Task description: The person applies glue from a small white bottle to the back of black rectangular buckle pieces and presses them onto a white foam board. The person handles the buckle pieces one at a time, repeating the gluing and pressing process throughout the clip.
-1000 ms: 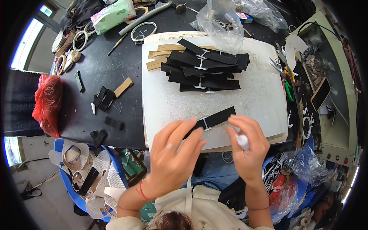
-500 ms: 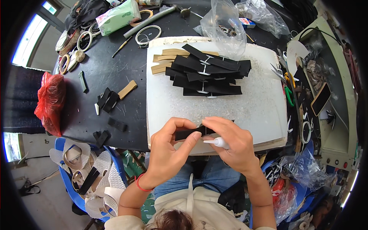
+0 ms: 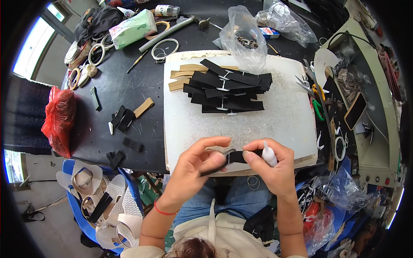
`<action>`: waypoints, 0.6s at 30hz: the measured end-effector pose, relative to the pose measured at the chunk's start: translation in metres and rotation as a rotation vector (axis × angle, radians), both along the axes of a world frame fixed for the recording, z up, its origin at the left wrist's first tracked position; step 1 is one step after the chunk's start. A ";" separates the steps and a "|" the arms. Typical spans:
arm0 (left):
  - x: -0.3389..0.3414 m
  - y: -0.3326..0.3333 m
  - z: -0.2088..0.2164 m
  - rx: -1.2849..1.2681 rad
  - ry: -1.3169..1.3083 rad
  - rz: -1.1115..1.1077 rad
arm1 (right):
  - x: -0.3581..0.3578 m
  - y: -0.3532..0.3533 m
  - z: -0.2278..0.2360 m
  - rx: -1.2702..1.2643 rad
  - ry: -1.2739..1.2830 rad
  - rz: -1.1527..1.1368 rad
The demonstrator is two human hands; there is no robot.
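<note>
Between my hands a short black strap [image 3: 235,157] is held level over the near edge of a white board [image 3: 284,116]. My left hand [image 3: 195,161] grips its left end, thumb against fingers, with the index finger lifted. A thin metal piece shows on the strap beside my left thumb. The right end is pinched by my right hand [image 3: 275,167], which also keeps a small white nozzle bottle [image 3: 269,155] tucked among its fingers, tip up. Beyond my hands lies a pile of black straps [image 3: 241,81] with metal buckles, tan straps [image 3: 177,85] under its left side.
Left on the black table are loose black straps [image 3: 122,118] and a red plastic bag [image 3: 60,120]. Scissors [image 3: 303,84] and a phone [image 3: 355,112] lie right. A clear bag [image 3: 245,26] stands behind the board. Below left is a blue basket [image 3: 134,189] of pale strap pieces.
My hands have drawn apart, baring more of the strap. The right hand has turned, so the bottle's nozzle points up instead of left. The whole view has shifted slightly.
</note>
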State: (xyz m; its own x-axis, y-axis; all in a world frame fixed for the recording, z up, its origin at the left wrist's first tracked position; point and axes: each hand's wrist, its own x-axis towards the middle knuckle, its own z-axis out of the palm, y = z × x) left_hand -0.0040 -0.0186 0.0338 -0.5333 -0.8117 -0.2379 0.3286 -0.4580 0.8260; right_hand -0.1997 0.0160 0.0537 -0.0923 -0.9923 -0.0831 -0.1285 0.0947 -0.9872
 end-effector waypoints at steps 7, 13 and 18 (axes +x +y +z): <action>-0.010 0.013 0.001 -0.203 -0.229 0.031 | 0.002 0.001 0.001 0.010 -0.050 0.039; -0.011 0.018 -0.012 -0.153 -0.087 0.111 | 0.003 0.005 0.005 -0.001 -0.054 0.012; -0.019 0.022 -0.018 -0.142 -0.049 0.221 | 0.006 0.021 0.009 0.005 0.040 -0.033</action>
